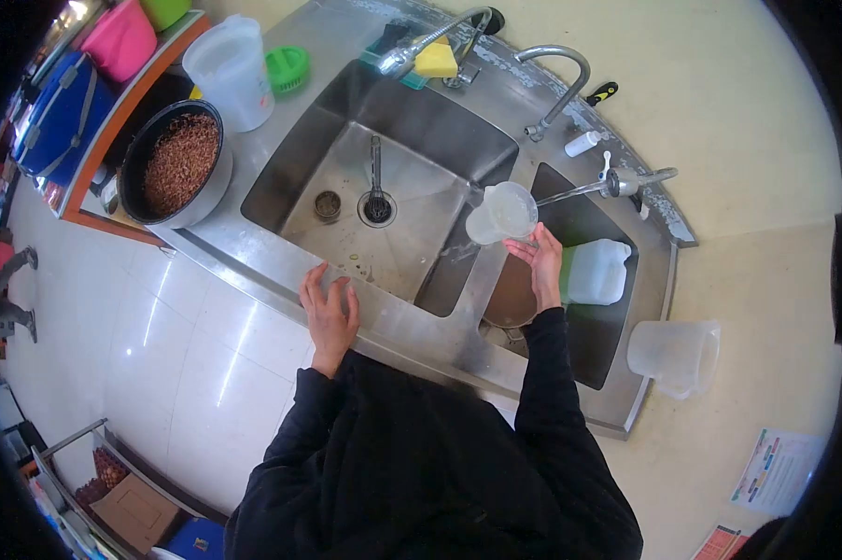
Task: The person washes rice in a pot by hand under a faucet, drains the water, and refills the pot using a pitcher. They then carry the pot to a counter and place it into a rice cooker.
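Note:
My right hand (544,266) grips a translucent plastic cup (507,213) above the divider between the two sink basins. A thin stream from the wall-side tap (617,182) reaches the cup's rim. My left hand (329,313) lies on the sink's front steel edge, fingers spread, holding nothing. Left of the cup is the large steel basin (346,182), with a metal utensil (376,173) standing over its drain. Below my right hand, the smaller basin (584,350) contains a brownish round vessel (512,294), partly hidden, and a whitish jug (596,272) with a green part.
A pot of reddish-brown grains (183,163) stands on the left counter beside a clear plastic pitcher (230,75) and a green lid (287,69). Two more taps rise behind, near a yellow sponge (436,59). A translucent jug (675,358) is at the right.

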Action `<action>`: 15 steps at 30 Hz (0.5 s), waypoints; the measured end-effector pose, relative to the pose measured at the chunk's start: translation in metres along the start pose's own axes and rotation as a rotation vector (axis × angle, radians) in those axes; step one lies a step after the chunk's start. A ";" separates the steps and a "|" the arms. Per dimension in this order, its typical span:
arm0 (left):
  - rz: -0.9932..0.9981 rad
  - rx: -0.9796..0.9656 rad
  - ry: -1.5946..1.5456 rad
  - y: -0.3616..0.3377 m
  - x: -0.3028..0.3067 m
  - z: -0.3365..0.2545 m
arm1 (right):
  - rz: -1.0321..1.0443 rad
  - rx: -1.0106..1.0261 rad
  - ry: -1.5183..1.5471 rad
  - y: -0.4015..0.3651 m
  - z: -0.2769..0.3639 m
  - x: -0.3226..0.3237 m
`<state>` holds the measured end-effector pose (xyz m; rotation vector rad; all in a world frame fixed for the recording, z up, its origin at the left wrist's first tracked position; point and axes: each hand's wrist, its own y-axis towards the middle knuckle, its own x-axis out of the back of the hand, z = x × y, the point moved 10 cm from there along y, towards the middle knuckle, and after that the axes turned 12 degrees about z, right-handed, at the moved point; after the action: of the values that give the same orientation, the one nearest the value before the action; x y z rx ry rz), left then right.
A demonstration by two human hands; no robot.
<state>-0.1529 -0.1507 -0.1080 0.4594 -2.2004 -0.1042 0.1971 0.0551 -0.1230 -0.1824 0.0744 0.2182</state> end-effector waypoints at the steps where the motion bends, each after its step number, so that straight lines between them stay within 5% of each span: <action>1: 0.000 0.003 0.000 0.000 0.000 0.000 | 0.008 0.001 -0.005 0.000 0.000 -0.004; 15: 0.003 0.019 -0.009 -0.001 -0.001 0.002 | 0.046 0.044 0.078 -0.002 0.012 -0.018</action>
<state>-0.1536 -0.1509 -0.1105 0.4674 -2.2129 -0.0846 0.1804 0.0516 -0.1089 -0.1453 0.1612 0.2551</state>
